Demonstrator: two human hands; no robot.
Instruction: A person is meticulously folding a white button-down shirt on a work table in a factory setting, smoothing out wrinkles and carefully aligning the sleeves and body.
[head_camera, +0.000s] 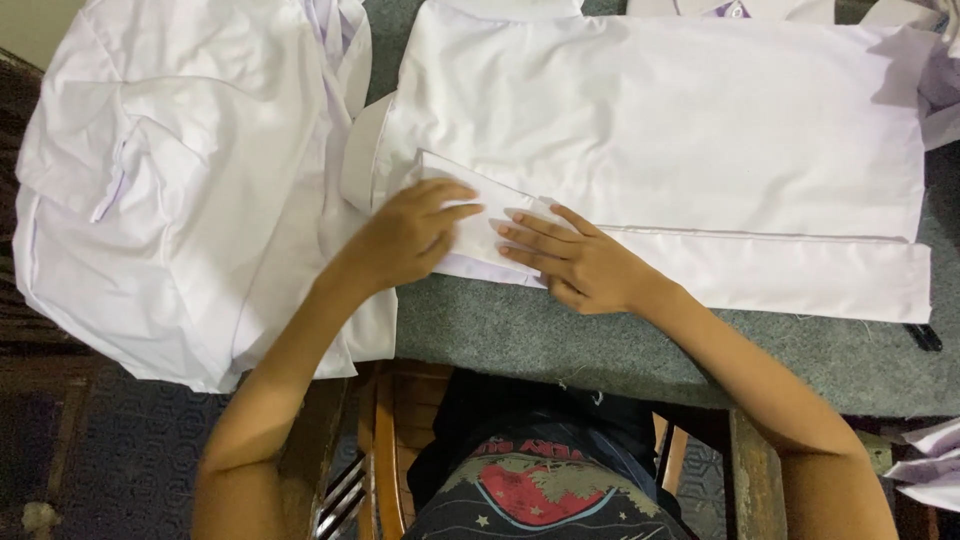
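A white shirt (660, 130) lies spread flat on a grey felt-covered table (560, 340). Its near edge is folded into a long strip, and a folded sleeve part (480, 235) lies at the left end of that strip. My left hand (405, 235) rests flat on that folded part, fingers pointing right. My right hand (575, 262) presses down beside it, fingers pointing left, their tips almost meeting the left hand's. Neither hand grips anything; both lie flat on the cloth.
A pile of white shirts (170, 180) hangs over the table's left side. More white cloth (925, 465) shows at the lower right, and a dark object (925, 337) lies at the right edge. A wooden chair frame (385, 450) is below the table.
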